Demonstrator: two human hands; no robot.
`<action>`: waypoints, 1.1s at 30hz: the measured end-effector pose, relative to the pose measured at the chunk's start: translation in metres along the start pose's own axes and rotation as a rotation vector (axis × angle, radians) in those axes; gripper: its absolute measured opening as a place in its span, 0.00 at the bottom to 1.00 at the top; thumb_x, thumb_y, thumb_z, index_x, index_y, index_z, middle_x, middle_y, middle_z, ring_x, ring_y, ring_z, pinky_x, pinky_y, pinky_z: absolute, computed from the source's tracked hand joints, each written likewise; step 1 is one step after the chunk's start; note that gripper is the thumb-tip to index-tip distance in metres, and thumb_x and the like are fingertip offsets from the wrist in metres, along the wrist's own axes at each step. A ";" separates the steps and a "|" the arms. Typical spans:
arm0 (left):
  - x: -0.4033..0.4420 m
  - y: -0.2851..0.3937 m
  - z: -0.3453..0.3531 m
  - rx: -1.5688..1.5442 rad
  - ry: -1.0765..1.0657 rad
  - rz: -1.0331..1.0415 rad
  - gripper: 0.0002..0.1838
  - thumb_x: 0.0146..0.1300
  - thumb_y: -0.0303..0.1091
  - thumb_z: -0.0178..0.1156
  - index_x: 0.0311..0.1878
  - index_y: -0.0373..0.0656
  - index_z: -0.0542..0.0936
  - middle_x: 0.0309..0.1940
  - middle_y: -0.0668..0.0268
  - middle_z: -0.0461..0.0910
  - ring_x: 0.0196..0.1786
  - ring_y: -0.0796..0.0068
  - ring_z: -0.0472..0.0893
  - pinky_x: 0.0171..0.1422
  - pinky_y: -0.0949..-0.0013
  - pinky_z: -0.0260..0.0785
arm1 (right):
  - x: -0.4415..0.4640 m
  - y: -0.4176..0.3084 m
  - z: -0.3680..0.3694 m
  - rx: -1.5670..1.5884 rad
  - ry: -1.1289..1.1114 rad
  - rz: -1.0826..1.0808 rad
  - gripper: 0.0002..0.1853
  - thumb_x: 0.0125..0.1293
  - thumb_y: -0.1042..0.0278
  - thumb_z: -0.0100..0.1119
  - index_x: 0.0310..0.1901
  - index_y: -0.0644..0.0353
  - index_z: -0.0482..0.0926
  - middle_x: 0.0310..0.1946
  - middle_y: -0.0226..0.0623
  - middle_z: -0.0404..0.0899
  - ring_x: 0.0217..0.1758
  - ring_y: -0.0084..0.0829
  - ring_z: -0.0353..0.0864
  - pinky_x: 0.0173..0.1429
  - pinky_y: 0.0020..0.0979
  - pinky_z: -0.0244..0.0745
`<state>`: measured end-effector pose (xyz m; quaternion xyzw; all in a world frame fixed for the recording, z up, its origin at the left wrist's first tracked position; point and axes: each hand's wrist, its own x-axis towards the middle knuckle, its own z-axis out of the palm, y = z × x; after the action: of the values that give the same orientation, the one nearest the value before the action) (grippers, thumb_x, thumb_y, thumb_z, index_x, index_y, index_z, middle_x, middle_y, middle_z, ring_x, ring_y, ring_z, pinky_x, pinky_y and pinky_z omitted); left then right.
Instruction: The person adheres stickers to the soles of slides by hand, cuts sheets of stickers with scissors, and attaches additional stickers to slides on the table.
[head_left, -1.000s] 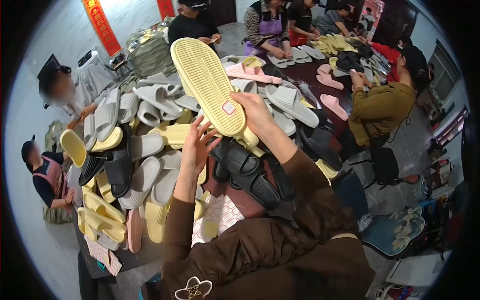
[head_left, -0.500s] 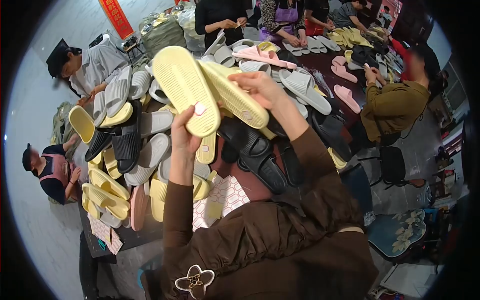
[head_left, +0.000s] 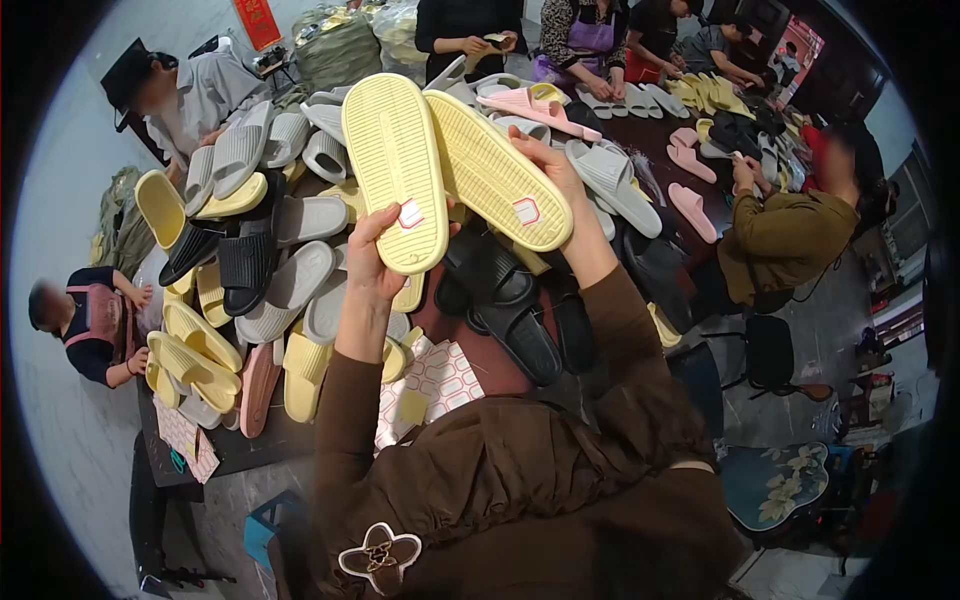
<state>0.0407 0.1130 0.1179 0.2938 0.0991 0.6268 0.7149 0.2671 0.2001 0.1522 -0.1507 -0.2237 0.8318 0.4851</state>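
My left hand is closed on the heel end of a yellow slipper, thumb near a red-edged white sticker on its ribbed sole. My right hand grips the outer edge of a second yellow slipper, its sole also facing me with a similar sticker. The two slippers are side by side, toes up, the right one tilted, raised above the table. Parts of my fingers are hidden behind the soles. Below lie black slippers and, left of my forearm, grey slippers.
Piled slippers cover much of the dark table. Sticker sheets lie at its near edge, more sheets at the left corner. Pink slippers lie to the right. Several people work around the table; a chair stands at the right.
My right hand has turned its slipper so the sole and sticker now face me fully. Both slippers have shifted right in view, and the camera view has moved slightly.
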 end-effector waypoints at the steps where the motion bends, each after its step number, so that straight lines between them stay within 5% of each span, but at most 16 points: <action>1: -0.001 0.001 0.002 0.002 0.002 0.003 0.30 0.66 0.31 0.50 0.68 0.24 0.60 0.55 0.36 0.75 0.56 0.42 0.79 0.60 0.40 0.75 | 0.002 0.001 0.000 0.001 -0.003 0.003 0.08 0.64 0.74 0.58 0.45 0.59 0.77 0.42 0.42 0.83 0.43 0.35 0.87 0.45 0.35 0.87; 5: -0.004 -0.003 0.007 0.003 -0.006 -0.015 0.28 0.65 0.28 0.53 0.66 0.24 0.62 0.55 0.40 0.76 0.55 0.48 0.81 0.60 0.45 0.76 | 0.013 0.009 -0.012 -0.053 -0.051 -0.023 0.12 0.63 0.74 0.60 0.49 0.60 0.78 0.39 0.38 0.82 0.40 0.30 0.86 0.48 0.31 0.84; 8: -0.009 -0.024 0.004 0.374 0.249 0.069 0.26 0.63 0.26 0.56 0.64 0.26 0.67 0.55 0.46 0.78 0.53 0.57 0.82 0.60 0.54 0.76 | 0.020 0.029 -0.016 -0.734 -0.092 -0.379 0.18 0.63 0.74 0.62 0.55 0.65 0.78 0.41 0.32 0.77 0.43 0.25 0.81 0.51 0.26 0.79; 12: -0.022 -0.058 0.002 0.296 0.279 0.076 0.24 0.63 0.23 0.57 0.63 0.29 0.70 0.56 0.54 0.78 0.55 0.65 0.81 0.61 0.60 0.75 | 0.012 0.049 -0.014 -1.013 -0.191 -0.591 0.23 0.62 0.80 0.60 0.60 0.69 0.75 0.53 0.32 0.70 0.49 0.21 0.77 0.52 0.20 0.73; 18: -0.038 -0.063 0.004 0.305 0.234 -0.024 0.25 0.63 0.25 0.59 0.64 0.34 0.69 0.57 0.60 0.78 0.58 0.70 0.79 0.64 0.66 0.71 | -0.013 0.060 -0.002 -0.992 -0.121 -0.458 0.24 0.61 0.83 0.58 0.61 0.71 0.74 0.53 0.31 0.64 0.53 0.22 0.73 0.56 0.21 0.69; 24: -0.079 -0.058 -0.005 0.509 0.314 0.222 0.28 0.63 0.26 0.60 0.66 0.34 0.67 0.58 0.61 0.77 0.59 0.72 0.77 0.66 0.69 0.68 | -0.020 0.088 -0.007 -1.164 -0.190 -0.427 0.23 0.61 0.86 0.55 0.60 0.72 0.75 0.53 0.32 0.65 0.54 0.23 0.71 0.58 0.22 0.66; 33: -0.181 -0.046 -0.035 0.287 0.513 0.277 0.32 0.61 0.24 0.62 0.68 0.33 0.64 0.62 0.55 0.74 0.62 0.65 0.77 0.68 0.63 0.69 | -0.034 0.163 0.028 -1.378 -0.639 -0.399 0.24 0.60 0.82 0.58 0.60 0.73 0.74 0.57 0.37 0.64 0.57 0.29 0.69 0.62 0.27 0.66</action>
<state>0.0264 -0.0511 0.0235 0.2347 0.3225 0.7512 0.5260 0.1497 0.0940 0.0927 -0.1281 -0.8409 0.4057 0.3346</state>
